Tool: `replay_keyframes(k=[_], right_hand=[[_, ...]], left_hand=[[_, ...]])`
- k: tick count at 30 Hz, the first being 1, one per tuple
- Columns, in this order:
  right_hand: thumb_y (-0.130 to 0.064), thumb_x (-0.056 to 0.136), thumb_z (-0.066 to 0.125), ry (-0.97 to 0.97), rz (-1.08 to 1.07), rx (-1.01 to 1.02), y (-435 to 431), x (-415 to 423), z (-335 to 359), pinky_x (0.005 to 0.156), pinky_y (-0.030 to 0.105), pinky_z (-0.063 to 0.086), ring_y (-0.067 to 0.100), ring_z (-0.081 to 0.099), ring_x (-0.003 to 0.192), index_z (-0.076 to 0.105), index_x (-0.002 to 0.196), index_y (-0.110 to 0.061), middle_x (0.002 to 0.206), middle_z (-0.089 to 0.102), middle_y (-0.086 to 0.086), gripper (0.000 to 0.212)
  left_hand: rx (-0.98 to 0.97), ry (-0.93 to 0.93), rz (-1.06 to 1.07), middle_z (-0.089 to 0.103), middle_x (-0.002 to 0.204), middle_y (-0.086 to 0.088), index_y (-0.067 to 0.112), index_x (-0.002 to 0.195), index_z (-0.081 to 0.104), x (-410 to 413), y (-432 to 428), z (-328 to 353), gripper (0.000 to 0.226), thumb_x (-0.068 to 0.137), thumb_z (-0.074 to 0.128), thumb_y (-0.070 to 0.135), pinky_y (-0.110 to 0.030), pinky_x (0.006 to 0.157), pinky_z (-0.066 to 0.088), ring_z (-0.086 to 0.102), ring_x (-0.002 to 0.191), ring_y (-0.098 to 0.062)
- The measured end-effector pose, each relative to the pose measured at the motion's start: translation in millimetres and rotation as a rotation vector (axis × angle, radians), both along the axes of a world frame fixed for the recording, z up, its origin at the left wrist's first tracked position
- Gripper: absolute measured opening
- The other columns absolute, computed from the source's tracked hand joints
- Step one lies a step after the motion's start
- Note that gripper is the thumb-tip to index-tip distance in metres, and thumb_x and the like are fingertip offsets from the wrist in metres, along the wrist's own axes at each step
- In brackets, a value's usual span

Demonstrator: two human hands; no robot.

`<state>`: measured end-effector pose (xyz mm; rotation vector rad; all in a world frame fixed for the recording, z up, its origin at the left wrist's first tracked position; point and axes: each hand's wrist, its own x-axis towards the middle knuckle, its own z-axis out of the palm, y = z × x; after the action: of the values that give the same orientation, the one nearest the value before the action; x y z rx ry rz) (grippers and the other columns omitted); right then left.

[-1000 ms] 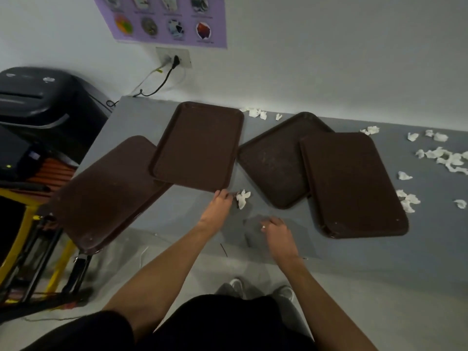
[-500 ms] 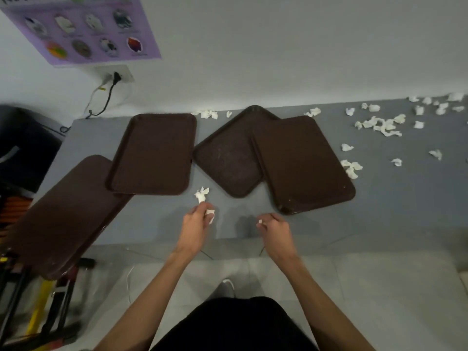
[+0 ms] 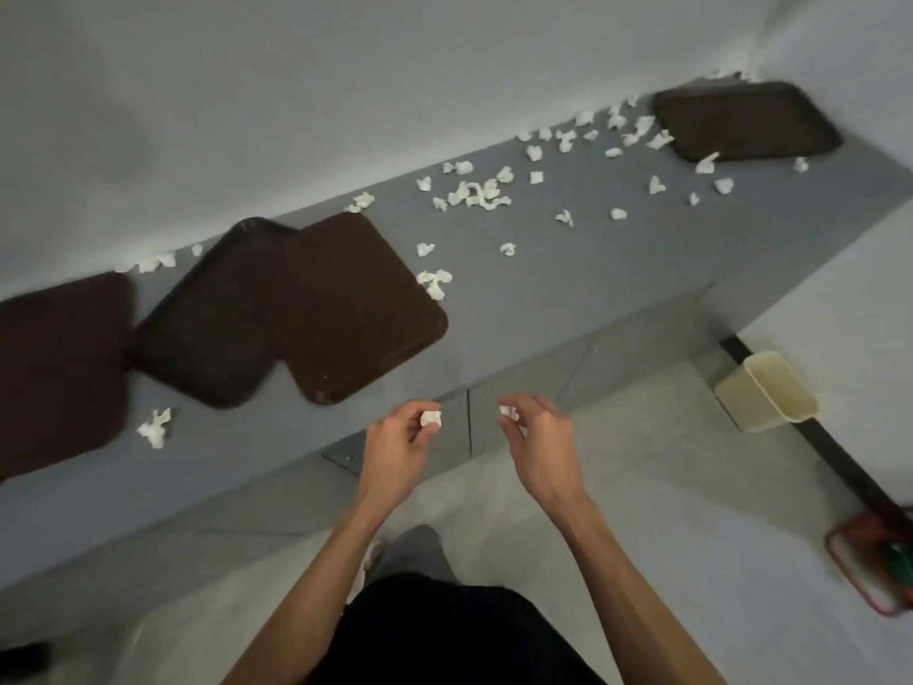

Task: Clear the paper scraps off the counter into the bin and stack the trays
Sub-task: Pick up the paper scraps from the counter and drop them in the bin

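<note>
1. Looking through the head camera, I lose the leftmost tray (image 3: 59, 368) at the frame's left edge. Only part of it shows, and the whole picture is smeared by motion.
2. At the right edge a red-rimmed object (image 3: 874, 566) is cut off and too blurred for me to name.
3. My view has the left hand (image 3: 395, 447) in front of the desk (image 3: 568, 289), its thumb and fingers (image 3: 417, 440) pinched on a small white scrap (image 3: 431, 417).
4. Just beside it, not touching, the right hand (image 3: 538, 437) pinches a second scrap (image 3: 508, 413), half hidden by the fingertips.
5. On the floor (image 3: 642, 487) to the right stands the cream bin (image 3: 766, 393), well apart from both hands. I make out only pale inner walls.
6. On the desk, the front tray (image 3: 355, 309) overlaps the back tray (image 3: 207, 318). At the desk's distant end, the far tray (image 3: 746, 121) has scraps against its near rim.
7. Between those trays, loose scraps (image 3: 474, 190) litter the desk. A lone scrap (image 3: 155, 427) lies near its front edge.
</note>
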<state>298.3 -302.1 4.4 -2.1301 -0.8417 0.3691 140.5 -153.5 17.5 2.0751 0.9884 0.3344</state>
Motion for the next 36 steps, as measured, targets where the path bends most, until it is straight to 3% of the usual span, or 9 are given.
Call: replay_keyframes(k=[5, 10, 14, 19, 25, 31, 36], right_hand=[[-0.017, 0.096, 0.073, 0.003, -0.195, 0.025, -79, 70, 3, 0.088, 0.028, 0.059, 0.007, 0.07, 0.088, 0.076, 0.115, -0.02, 0.108, 0.07, -0.003, 0.019], [-0.021, 0.098, 0.071, 0.055, -0.416, 0.034, -139, 140, 3, 0.082, 0.006, 0.05, 0.003, 0.068, 0.085, 0.075, 0.114, -0.022, 0.109, 0.069, -0.004, 0.017], [-0.026, 0.1, 0.069, 0.076, -0.549, 0.019, -180, 204, -5, 0.082, 0.007, 0.05, 0.002, 0.068, 0.088, 0.074, 0.117, -0.023, 0.112, 0.068, -0.006, 0.018], [-0.03, 0.098, 0.071, 0.102, -0.708, -0.028, -228, 293, -6, 0.081, 0.012, 0.055, -0.002, 0.067, 0.088, 0.074, 0.115, -0.026, 0.109, 0.068, -0.009, 0.018], [-0.028, 0.096, 0.074, 0.156, -0.907, -0.045, -290, 398, -7, 0.076, 0.0, 0.047, -0.006, 0.065, 0.091, 0.075, 0.114, -0.026, 0.105, 0.072, -0.009, 0.018], [-0.026, 0.095, 0.076, 0.224, -1.047, -0.01, -341, 490, -31, 0.073, -0.001, 0.046, -0.006, 0.066, 0.092, 0.075, 0.114, -0.025, 0.106, 0.073, -0.009, 0.019], [-0.029, 0.096, 0.074, 0.341, -1.032, -0.006, -381, 572, -83, 0.072, -0.001, 0.046, -0.011, 0.063, 0.096, 0.073, 0.116, -0.028, 0.108, 0.071, -0.013, 0.02]], left_hand=[[-0.045, -0.013, -0.174, 0.074, 0.096, 0.015, 0.024, 0.11, 0.075, 101, -50, 8, 0.02, 0.093, 0.073, 0.016, -0.015, 0.082, 0.056, 0.067, 0.09, 0.009], [-0.022, -0.008, -0.324, 0.074, 0.094, 0.014, 0.026, 0.109, 0.075, 202, -81, 3, 0.02, 0.093, 0.073, 0.016, -0.017, 0.08, 0.057, 0.068, 0.086, 0.005], [-0.028, -0.015, -0.436, 0.075, 0.092, 0.014, 0.025, 0.109, 0.075, 298, -107, -8, 0.019, 0.093, 0.072, 0.015, -0.008, 0.076, 0.051, 0.067, 0.086, 0.008], [-0.06, -0.025, -0.537, 0.076, 0.091, 0.009, 0.024, 0.109, 0.076, 427, -143, -25, 0.018, 0.092, 0.072, 0.018, -0.03, 0.076, 0.06, 0.07, 0.082, -0.001], [-0.171, -0.013, -0.7, 0.073, 0.092, 0.011, 0.028, 0.11, 0.07, 576, -198, -33, 0.021, 0.093, 0.071, 0.016, -0.036, 0.077, 0.06, 0.069, 0.084, -0.003], [-0.176, -0.013, -0.762, 0.072, 0.089, 0.009, 0.021, 0.103, 0.066, 681, -253, -41, 0.014, 0.092, 0.075, 0.022, -0.02, 0.069, 0.058, 0.068, 0.08, -0.003], [-0.191, 0.087, -0.77, 0.072, 0.095, 0.012, 0.025, 0.103, 0.068, 756, -289, -86, 0.014, 0.092, 0.076, 0.023, -0.021, 0.073, 0.058, 0.069, 0.086, -0.001]])
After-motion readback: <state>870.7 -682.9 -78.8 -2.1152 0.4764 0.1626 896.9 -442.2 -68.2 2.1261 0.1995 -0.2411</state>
